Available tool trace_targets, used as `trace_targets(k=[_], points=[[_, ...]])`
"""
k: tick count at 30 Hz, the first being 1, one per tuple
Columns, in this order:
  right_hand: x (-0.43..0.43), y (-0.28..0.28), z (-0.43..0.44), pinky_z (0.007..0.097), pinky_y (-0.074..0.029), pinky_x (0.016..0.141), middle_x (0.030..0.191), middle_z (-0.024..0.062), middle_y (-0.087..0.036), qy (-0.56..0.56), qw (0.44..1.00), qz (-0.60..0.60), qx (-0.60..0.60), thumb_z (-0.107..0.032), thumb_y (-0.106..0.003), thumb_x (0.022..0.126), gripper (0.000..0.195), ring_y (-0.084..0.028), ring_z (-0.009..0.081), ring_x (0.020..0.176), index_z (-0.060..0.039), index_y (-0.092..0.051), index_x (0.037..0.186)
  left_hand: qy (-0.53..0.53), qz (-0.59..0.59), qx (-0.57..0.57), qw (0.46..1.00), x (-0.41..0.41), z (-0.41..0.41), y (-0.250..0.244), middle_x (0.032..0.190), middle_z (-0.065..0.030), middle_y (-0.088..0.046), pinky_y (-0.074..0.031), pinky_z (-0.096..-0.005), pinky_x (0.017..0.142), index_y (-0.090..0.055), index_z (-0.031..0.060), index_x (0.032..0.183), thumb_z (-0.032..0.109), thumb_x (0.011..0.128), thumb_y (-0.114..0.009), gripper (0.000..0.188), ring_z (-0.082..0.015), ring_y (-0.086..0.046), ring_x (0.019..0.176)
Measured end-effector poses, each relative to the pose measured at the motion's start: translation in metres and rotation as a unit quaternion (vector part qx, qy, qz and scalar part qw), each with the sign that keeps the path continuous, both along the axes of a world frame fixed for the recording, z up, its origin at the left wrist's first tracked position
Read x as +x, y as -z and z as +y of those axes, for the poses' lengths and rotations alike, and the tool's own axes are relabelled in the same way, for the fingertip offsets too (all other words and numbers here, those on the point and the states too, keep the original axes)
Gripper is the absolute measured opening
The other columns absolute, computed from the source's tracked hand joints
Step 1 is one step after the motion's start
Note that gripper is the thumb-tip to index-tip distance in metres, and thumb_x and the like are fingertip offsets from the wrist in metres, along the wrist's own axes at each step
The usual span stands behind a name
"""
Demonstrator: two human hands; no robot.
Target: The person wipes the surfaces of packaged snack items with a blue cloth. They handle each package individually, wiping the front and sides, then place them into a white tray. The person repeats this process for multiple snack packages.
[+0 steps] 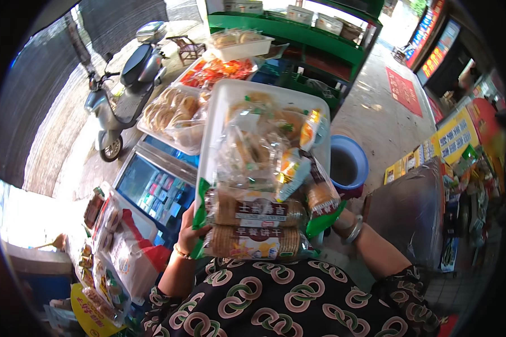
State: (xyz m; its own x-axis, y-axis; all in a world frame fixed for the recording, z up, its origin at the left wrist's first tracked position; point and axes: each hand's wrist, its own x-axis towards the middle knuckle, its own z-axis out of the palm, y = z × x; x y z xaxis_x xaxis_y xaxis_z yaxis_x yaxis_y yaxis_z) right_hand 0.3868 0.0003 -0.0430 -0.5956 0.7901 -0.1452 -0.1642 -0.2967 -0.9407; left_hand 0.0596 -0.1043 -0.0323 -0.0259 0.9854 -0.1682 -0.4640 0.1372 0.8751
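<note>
Before my chest is a white plastic tray (232, 87), held at both sides. My left hand (188, 231) grips its near left edge, the thumb lying by a green wrapper end. My right hand (342, 221) supports the right side; its fingers are mostly hidden behind a biscuit pack (320, 191) with green ends. Two long packs of round biscuits, an upper pack (259, 209) and a lower pack (255, 242), lie across the near end. Farther in are clear bags of baked snacks (248, 151) and two small yellow-and-silver packets, an upper packet (310, 130) and a lower packet (293, 172).
Beyond the tray, a tray of orange-red packets (219, 71) and a bin of bagged pastries (173, 109) stand beside a glass display case (156, 185). A blue bucket (348, 162) stands right, a covered box (405, 210) nearer. A scooter (126, 92) is parked left.
</note>
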Motion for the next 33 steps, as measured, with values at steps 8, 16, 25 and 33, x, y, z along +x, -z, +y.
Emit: trace_targets(k=[8, 16, 25, 33], points=[[0.056, 0.012, -0.031, 0.0289, -0.042, 0.087, 0.113, 0.0070, -0.054, 0.201, 0.975, 0.076, -0.054, -0.028, -0.060, 0.081, 0.048, -0.053, 0.0156, 0.101, -0.0025, -0.046, 0.119, 0.175, 0.047, 0.057, 0.982, 0.069, 0.051, 0.026, 0.118, -0.0023, -0.046, -0.030, -0.0225, 0.091, -0.034, -0.0007, 0.130, 0.010, 0.062, -0.059, 0.073, -0.0120, -0.041, 0.107], [0.110, 0.041, -0.084, 0.0295, -0.043, 0.087, 0.114, 0.0073, -0.053, 0.381, 0.915, 0.099, -0.091, -0.029, -0.060, 0.081, 0.049, -0.053, 0.0165, 0.101, -0.0031, -0.046, 0.119, 0.429, 0.039, 0.091, 0.898, 0.106, 0.095, 0.016, 0.135, -0.0129, -0.032, -0.027, -0.0330, 0.102, -0.016, 0.0011, 0.137, 0.044, 0.079, -0.059, 0.084, -0.0204, -0.032, 0.123], [0.118, 0.056, -0.119, 0.0303, -0.043, 0.087, 0.114, 0.0076, -0.053, 0.560, 0.817, 0.102, -0.093, -0.031, -0.060, 0.081, 0.049, -0.053, 0.0174, 0.101, -0.0037, -0.045, 0.120, 0.184, 0.034, -0.011, 0.982, 0.061, 0.323, -0.054, 0.125, -0.0173, -0.040, -0.036, -0.0407, 0.090, -0.030, 0.0061, 0.132, 0.049, 0.072, -0.066, 0.083, -0.0277, -0.043, 0.112], [0.063, 0.048, -0.118, 0.0310, -0.044, 0.087, 0.114, 0.0078, -0.052, 0.676, 0.723, 0.121, -0.078, -0.032, -0.060, 0.081, 0.050, -0.053, 0.0183, 0.101, -0.0042, -0.045, 0.120, -0.059, -0.123, -0.160, 0.978, 0.023, 0.512, -0.027, 0.130, -0.0216, -0.030, -0.034, -0.0508, 0.094, -0.025, 0.0052, 0.131, 0.051, 0.065, -0.067, 0.091, -0.0344, -0.036, 0.115]])
